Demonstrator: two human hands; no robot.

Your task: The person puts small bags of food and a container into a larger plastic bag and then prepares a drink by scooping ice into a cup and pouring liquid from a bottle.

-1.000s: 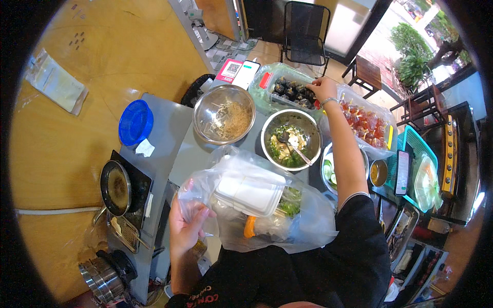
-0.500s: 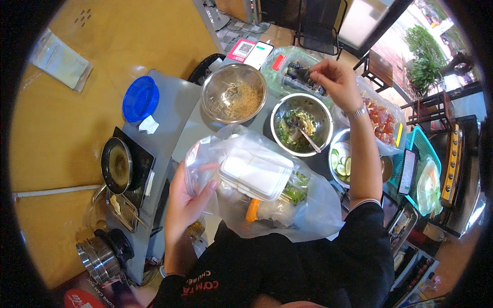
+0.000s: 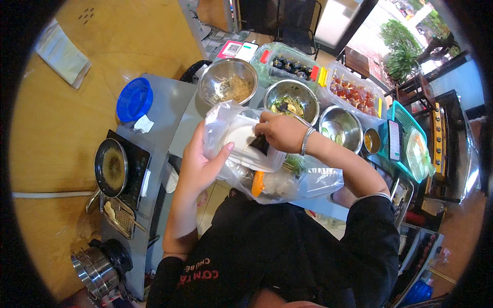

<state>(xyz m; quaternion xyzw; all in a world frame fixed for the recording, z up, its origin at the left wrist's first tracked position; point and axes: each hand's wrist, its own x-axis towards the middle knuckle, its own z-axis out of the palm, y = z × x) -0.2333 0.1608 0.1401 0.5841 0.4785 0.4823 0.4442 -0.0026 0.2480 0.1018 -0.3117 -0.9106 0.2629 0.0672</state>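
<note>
My left hand (image 3: 205,159) is closed on the left side of a translucent plastic bag (image 3: 318,182). Inside are a white lidded container (image 3: 237,131), leafy greens (image 3: 293,164), an orange item (image 3: 258,183) and clear packets. Over the container, my right hand (image 3: 281,132) pinches a small dark item (image 3: 260,146), whose details are hard to make out. Just beyond stands a steel bowl of chopped greens with a spoon (image 3: 290,97).
Around the counter are a bowl of shreds (image 3: 227,82), tubs of dark pieces (image 3: 292,64) and reddish pieces (image 3: 354,92), cucumber slices (image 3: 339,128), a turquoise basket (image 3: 418,169) with a phone (image 3: 394,138), a blue basket (image 3: 133,97) and a frying pan (image 3: 110,167).
My right hand has come from the tub of dark pieces down onto the white container with a dark item. My left hand and the bag have shifted upward in the picture.
</note>
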